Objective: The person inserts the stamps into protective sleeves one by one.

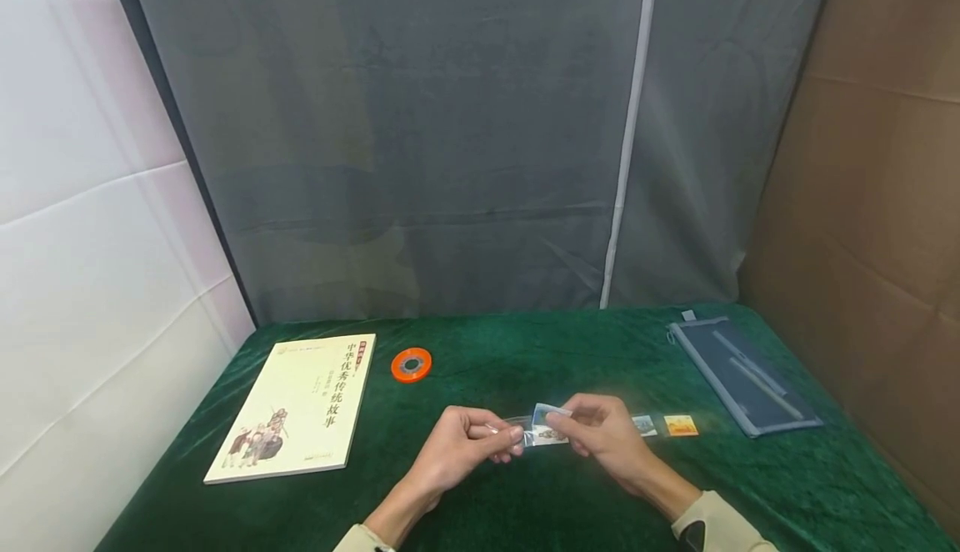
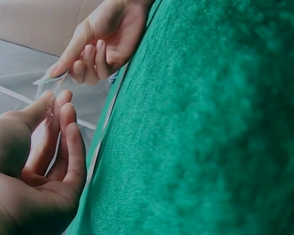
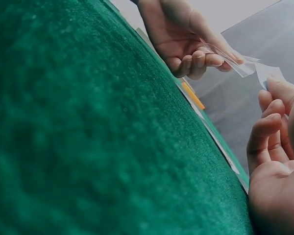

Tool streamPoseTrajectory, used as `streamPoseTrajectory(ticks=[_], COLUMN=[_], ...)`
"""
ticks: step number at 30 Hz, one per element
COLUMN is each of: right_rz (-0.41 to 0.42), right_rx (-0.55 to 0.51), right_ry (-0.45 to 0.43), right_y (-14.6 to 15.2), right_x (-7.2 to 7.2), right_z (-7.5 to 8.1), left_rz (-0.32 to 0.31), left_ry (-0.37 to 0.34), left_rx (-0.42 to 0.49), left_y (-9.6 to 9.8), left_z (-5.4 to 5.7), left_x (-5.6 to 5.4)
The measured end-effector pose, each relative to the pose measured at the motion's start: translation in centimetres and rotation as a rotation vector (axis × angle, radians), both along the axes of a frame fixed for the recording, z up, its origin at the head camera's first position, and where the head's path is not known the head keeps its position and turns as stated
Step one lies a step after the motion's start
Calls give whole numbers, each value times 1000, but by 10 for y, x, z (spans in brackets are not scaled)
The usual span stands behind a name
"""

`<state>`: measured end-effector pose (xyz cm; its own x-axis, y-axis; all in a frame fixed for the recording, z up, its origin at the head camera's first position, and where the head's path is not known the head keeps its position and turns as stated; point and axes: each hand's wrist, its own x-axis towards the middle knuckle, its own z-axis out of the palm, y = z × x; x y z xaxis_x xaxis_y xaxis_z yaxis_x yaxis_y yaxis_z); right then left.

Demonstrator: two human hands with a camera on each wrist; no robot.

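Note:
Over the middle of the table, my left hand point(image 1: 465, 444) pinches a small clear plastic sleeve point(image 3: 235, 61) between thumb and fingers. Facing it, my right hand point(image 1: 603, 435) pinches a small stamp-like printed paper point(image 1: 550, 412) with a blue edge, right at the sleeve. A second small picture point(image 1: 550, 435) shows just below; whether it lies inside the sleeve I cannot tell. In the right wrist view, the paper point(image 3: 269, 73) meets the sleeve's end. To the right of my right hand lie a blue stamp-like paper point(image 1: 644, 425) and an orange one point(image 1: 681, 425).
A cream-covered book point(image 1: 300, 402) lies at the left of the green cloth point(image 1: 480, 343). Near it sits an orange disc point(image 1: 411, 364) with a grey centre. A dark blue mesh zip pouch point(image 1: 738, 377) with slim items inside lies at the right.

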<state>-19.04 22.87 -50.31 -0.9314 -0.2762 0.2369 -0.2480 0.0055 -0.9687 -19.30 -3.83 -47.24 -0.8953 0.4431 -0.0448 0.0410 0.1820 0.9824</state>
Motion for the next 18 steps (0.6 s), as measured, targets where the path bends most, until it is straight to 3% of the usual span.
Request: streamPoseTrajectory(ticks=[18], right_rz=[-59], right_rx=[44], right_ry=[27], right_y=[1], right_x=[-1], right_z=[0], left_rz=[12], left_ry=[3], left_rx=[-6], left_y=[1], left_z=[-1], left_x=[1])
